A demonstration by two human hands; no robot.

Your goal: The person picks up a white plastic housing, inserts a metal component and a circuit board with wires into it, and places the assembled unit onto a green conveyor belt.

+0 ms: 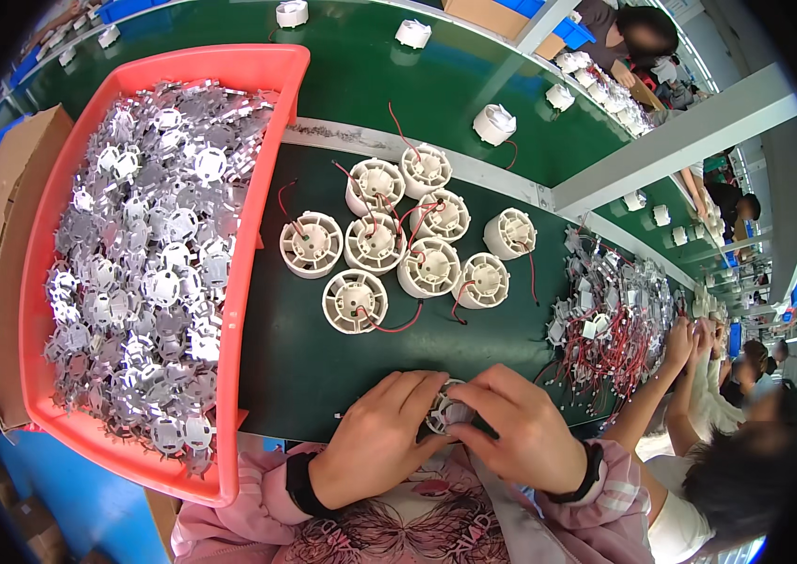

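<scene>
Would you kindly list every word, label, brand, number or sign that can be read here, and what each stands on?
Printed shirt front: some lettering beside the dark wing-like design, left uncopied here.
Round part between the left hand and right hand: none that I can make out.
White round housings: none readable.
Red bin: none visible.
Farther off, anything is too small or blurred to read.

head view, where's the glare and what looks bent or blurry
Head view: bright highlights on silvery plates; head view: fisheye curving of the red bin, with dark rounded corners; head view: soft blur over a co-worker's head at right, whereas the left hand, right hand and white housings look fairly crisp.
</scene>
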